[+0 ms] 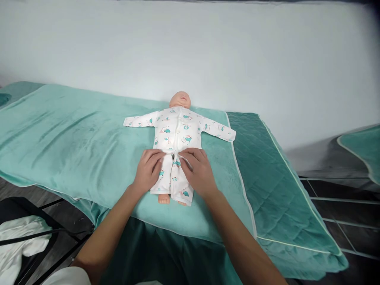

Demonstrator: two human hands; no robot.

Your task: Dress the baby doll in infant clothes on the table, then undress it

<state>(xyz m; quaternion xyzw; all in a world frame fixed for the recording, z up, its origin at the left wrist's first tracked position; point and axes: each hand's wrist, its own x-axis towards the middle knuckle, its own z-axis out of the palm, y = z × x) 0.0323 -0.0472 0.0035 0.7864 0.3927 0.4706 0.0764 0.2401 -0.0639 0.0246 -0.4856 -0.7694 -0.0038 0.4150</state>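
Observation:
A baby doll (181,97) lies on its back on the bed, its head toward the wall. It wears a white long-sleeved baby shirt (178,128) with teal prints, both sleeves spread outward, and matching baby trousers (180,183). Bare feet (164,199) poke out below the trouser legs. At the doll's waist, my left hand (151,166) is closed with its fingertips pinching the cloth on the left side. My right hand (198,168) pinches the cloth on the other side. Which layer each hand grips, shirt hem or trouser waist, is partly hidden under the fingers.
A light teal blanket (68,134) covers the bed, over a darker quilted cover (276,190) at the right. Behind stands a white wall (190,47). At lower left, white cloth (23,237) lies on a black chair (18,209). Another teal-covered edge (362,146) shows at far right.

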